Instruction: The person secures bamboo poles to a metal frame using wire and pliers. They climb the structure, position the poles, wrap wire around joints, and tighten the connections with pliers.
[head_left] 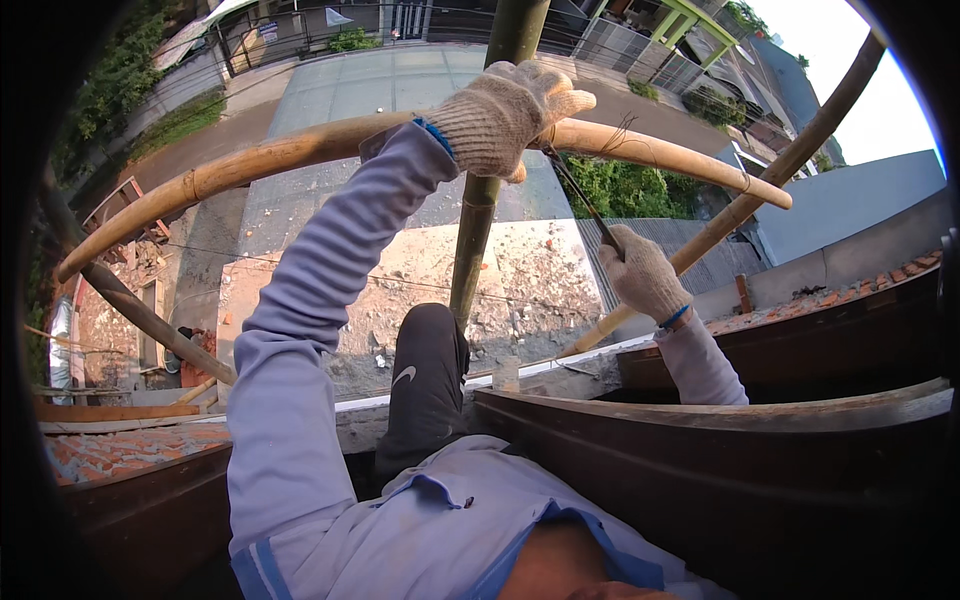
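My left hand (505, 115), in a knitted off-white work glove, is closed over the crossing of a level bamboo pole (270, 150) and an upright bamboo pole (475, 230). Thin wire (625, 145) is wound around the level pole just right of that hand. Lower and to the right, my right hand (645, 275), gloved alike, is closed around a long, thin, dark metal tool (580, 190). The tool slants up to the lashing at the crossing, where its tip meets the wire beside my left hand. Its exact kind is unclear.
A slanting bamboo pole (780, 170) crosses behind the level one at right. Dark beams (720, 440) run near my body, beside a brick wall top (840, 295). Far below lie a rubble-strewn concrete roof (520, 270), a street and houses. My knee (425, 365) is near the upright pole.
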